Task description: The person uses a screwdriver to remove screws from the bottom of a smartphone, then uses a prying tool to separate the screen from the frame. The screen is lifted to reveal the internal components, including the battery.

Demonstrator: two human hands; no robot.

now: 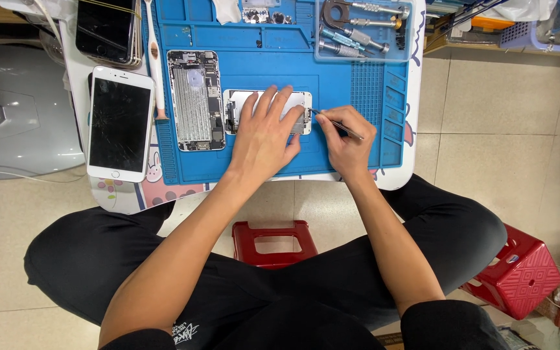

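A red stool (274,242) stood nearest, on pale floor tiles (487,110). On the blue mat (351,139), the left hand (264,133) lay flat, fingers spread, pressing the phone screen assembly (299,100); the right hand (345,139) pinched tweezers (338,124) at its edge. Beyond, a clear tray (409,45) held metal tools (358,32). An opened phone (195,100) and a cracked white phone (120,123) lay left.

The left hand (264,133) lies flat, palm down, fingers spread forward. The right hand (345,139) is curled in a pinch grip, both forearms reaching forward.
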